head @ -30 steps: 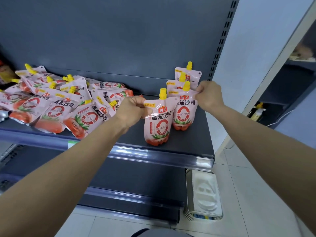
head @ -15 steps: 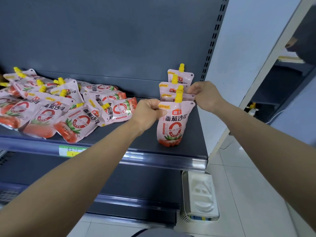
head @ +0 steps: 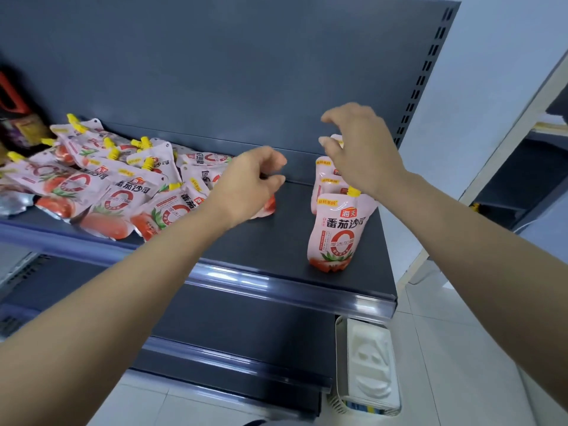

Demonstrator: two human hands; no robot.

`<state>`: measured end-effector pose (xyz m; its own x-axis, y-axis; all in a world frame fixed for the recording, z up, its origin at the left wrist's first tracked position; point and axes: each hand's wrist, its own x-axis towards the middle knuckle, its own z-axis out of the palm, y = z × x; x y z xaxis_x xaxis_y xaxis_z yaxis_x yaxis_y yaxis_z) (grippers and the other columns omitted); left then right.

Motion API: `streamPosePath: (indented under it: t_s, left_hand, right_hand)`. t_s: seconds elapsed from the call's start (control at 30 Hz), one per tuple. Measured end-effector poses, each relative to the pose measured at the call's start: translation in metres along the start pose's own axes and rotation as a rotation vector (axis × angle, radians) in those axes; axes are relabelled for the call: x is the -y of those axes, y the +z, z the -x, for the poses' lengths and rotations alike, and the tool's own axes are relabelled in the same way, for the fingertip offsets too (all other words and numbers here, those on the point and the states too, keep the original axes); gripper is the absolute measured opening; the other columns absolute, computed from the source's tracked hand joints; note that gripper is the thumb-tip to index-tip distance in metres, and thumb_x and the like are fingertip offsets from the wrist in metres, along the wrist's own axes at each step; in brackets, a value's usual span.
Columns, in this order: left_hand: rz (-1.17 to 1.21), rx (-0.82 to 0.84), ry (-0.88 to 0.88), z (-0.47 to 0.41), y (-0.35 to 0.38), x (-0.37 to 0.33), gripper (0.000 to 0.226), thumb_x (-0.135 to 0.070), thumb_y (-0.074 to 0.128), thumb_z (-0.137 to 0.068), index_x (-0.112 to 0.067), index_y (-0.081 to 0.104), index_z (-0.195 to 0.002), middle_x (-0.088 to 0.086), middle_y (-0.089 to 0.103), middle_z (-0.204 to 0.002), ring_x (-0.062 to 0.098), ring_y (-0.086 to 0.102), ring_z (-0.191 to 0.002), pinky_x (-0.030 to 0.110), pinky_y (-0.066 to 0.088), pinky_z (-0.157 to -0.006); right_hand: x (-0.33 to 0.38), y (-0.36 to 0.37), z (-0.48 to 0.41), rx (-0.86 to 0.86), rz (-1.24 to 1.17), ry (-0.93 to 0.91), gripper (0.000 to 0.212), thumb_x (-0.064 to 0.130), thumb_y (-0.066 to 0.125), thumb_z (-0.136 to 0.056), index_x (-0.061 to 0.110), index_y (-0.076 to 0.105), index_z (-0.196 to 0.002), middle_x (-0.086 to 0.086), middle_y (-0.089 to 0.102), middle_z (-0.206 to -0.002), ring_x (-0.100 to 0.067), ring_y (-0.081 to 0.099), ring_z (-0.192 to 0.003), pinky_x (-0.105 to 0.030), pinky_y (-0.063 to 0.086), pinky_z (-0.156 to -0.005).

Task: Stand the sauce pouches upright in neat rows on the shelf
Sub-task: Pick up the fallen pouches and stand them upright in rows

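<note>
The front pouch [head: 336, 232] stands upright near the right end of the shelf [head: 276, 244], label facing us, yellow cap [head: 353, 191] on top. Directly behind it we make out more upright pouches [head: 325, 176] lined up towards the back panel [head: 215, 72], partly hidden by our own wrist.

Our right hand [head: 359, 152] hovers above and just behind the front pouch, fingers spread and loosely bent, gripping nothing. We cannot tell whether a fingertip brushes the rearmost pouch in the row.

Left of the front pouch, and well apart from it, our left hand [head: 255, 182] hangs over the shelf, fingers loosely curled towards the thumb, with nothing held that we can see. Under that hand a flat pouch [head: 267, 207] lies on the shelf, its red bottom end poking out towards the front pouch.

Further left again, the heap of pouches [head: 123, 192] sprawls flat and overlapping, caps pointing every which way. Below the front pouch, down on the floor, sits a white moulded tray [head: 368, 364].
</note>
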<state>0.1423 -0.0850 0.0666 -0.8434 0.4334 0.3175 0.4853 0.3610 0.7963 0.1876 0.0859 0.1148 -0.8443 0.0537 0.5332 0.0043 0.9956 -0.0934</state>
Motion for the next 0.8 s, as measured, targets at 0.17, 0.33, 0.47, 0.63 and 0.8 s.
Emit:
streamPosePath:
  t_s: [0.17, 0.33, 0.47, 0.63, 0.8]
  left_hand:
    - [-0.442, -0.132, 0.217, 0.010, -0.058, -0.001, 0.040, -0.021, 0.065, -0.084, -0.013, 0.054, -0.122, 0.006, 0.055, -0.122, 0.023, 0.050, -0.115, 0.032, 0.036, -0.102]
    - [-0.690, -0.251, 0.311, 0.024, -0.124, 0.016, 0.055, -0.024, 0.069, -0.079, -0.008, 0.049, -0.127, 0.013, 0.051, -0.129, 0.032, 0.046, -0.121, 0.040, 0.028, -0.105]
    - [-0.791, -0.318, 0.362, 0.035, -0.148, 0.032, 0.061, -0.026, 0.072, -0.076, -0.004, 0.049, -0.127, 0.016, 0.051, -0.129, 0.035, 0.046, -0.120, 0.040, 0.028, -0.105]
    - [-0.831, -0.372, 0.367, 0.032, -0.139, 0.047, 0.065, -0.031, 0.071, -0.076, -0.003, 0.047, -0.129, 0.016, 0.052, -0.129, 0.033, 0.046, -0.120, 0.038, 0.025, -0.105]
    - [-0.840, -0.412, 0.395, 0.025, -0.140, 0.048, 0.065, -0.032, 0.069, -0.077, -0.002, 0.046, -0.129, 0.018, 0.051, -0.128, 0.034, 0.047, -0.119, 0.041, 0.028, -0.105]
  right_hand:
    - [0.040, -0.001, -0.015, -0.023, 0.085, -0.159, 0.042, 0.027, 0.055, -0.093, 0.011, 0.050, -0.131, -0.007, 0.048, -0.136, -0.029, 0.042, -0.125, -0.037, 0.031, -0.100]
    - [0.104, 0.017, -0.037, -0.077, 0.108, -0.281, 0.046, 0.025, 0.060, -0.090, 0.006, 0.050, -0.130, -0.011, 0.048, -0.137, -0.031, 0.043, -0.127, -0.039, 0.031, -0.103]
    - [0.135, 0.028, -0.039, -0.076, 0.118, -0.287, 0.049, 0.025, 0.061, -0.089, 0.006, 0.048, -0.132, -0.011, 0.047, -0.139, -0.030, 0.042, -0.130, -0.040, 0.030, -0.106]
    - [0.133, 0.049, -0.040, -0.036, 0.138, -0.323, 0.052, 0.025, 0.061, -0.090, 0.007, 0.045, -0.135, -0.010, 0.046, -0.140, -0.029, 0.041, -0.132, -0.039, 0.029, -0.108]
    - [0.133, 0.052, -0.047, -0.063, 0.116, -0.348, 0.052, 0.024, 0.063, -0.088, 0.006, 0.046, -0.134, -0.011, 0.047, -0.140, -0.030, 0.042, -0.131, -0.040, 0.031, -0.108]
